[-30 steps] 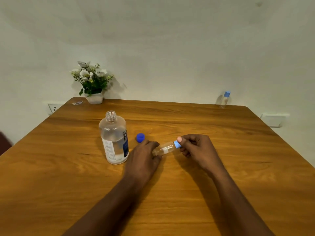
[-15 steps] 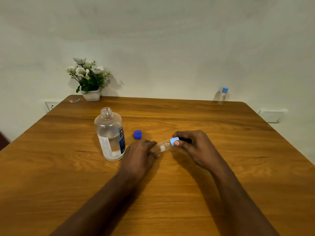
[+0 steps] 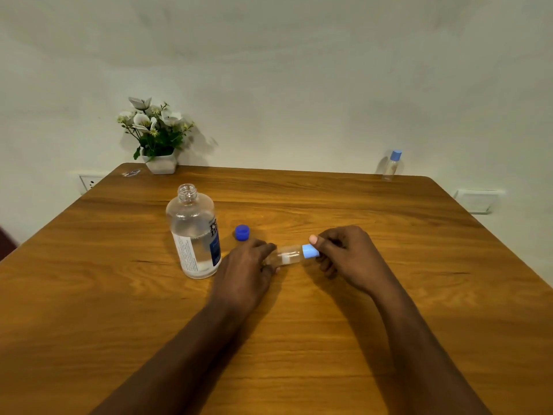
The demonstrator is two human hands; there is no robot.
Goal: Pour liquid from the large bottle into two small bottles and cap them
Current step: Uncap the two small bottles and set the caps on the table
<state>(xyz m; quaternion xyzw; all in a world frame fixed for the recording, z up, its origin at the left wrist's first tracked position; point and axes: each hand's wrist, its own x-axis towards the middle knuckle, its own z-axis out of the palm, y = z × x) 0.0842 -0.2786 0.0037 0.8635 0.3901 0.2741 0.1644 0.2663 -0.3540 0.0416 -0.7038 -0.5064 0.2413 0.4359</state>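
— What is the biggest thing on the brown wooden table?
— The large clear plastic bottle, upright and uncapped, just left of the left hand.
— And the hands?
— The left fingers curl round the base of a small clear bottle, held sideways between both hands. The right hand pinches its light blue cap with thumb and fingers.
— Anything smaller?
— A second small capped bottle stands well beyond the right fingers, at the far edge. A dark blue round cap lies just beyond the left fingers.
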